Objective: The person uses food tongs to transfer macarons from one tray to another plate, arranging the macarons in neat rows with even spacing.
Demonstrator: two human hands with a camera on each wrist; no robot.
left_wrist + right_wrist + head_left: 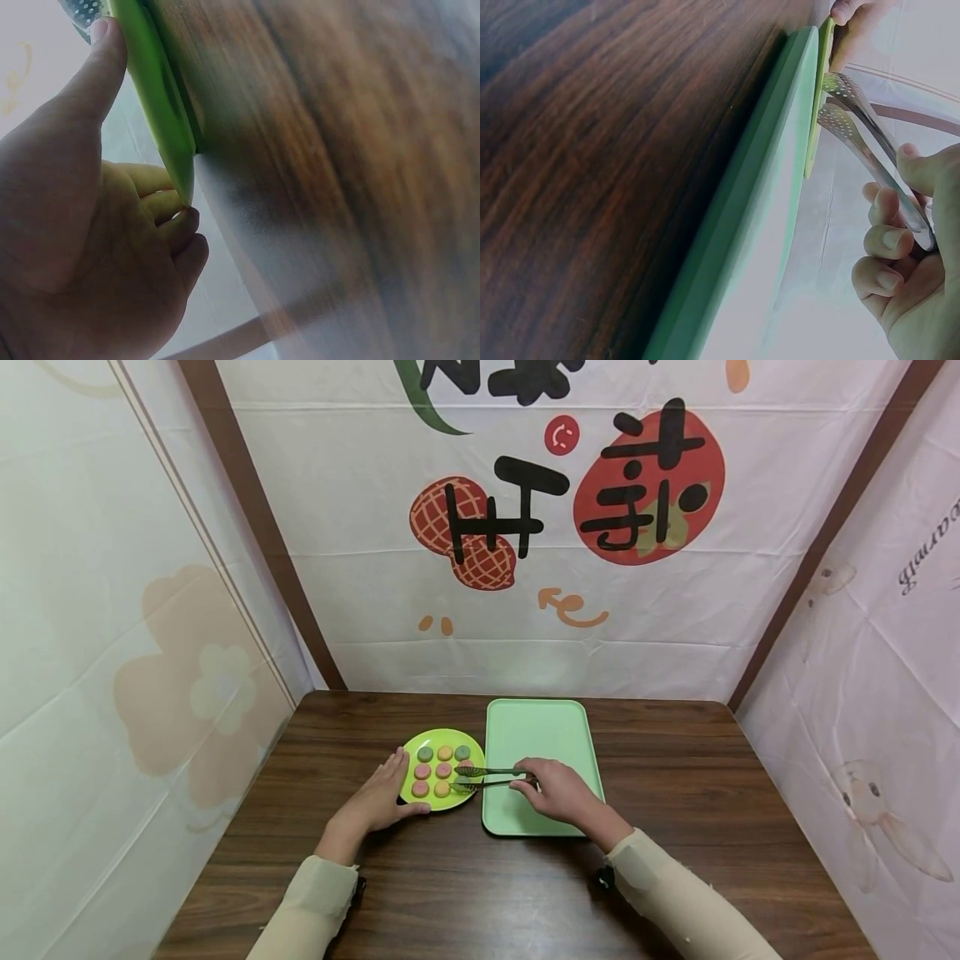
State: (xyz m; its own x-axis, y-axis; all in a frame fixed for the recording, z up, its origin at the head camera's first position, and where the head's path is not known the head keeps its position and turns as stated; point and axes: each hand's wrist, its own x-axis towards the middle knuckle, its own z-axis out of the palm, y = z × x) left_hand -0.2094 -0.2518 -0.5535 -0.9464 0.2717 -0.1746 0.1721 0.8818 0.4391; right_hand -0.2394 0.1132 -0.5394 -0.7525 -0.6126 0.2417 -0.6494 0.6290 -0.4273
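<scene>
My left hand (380, 795) rests against the left rim of a yellow-green plate (467, 802), thumb at its near edge and fingers laid along its side. Pink, yellow and green macarons (443, 770) sit in rows on the plate. My right hand (561, 789) grips metal tongs (501, 771) by the handle end, above a light green tray (540, 727). The tongs' perforated tips stand apart and overlap the plate's right-hand macarons in the head view, partly hiding them. In the right wrist view, thumb and fingers close around the tongs (877, 161).
The tray lies right of the plate, its left rim close to the plate's edge. Both stand on a dark wooden table (675, 793). Printed white cloth walls (360, 568) rise behind the table and along both sides.
</scene>
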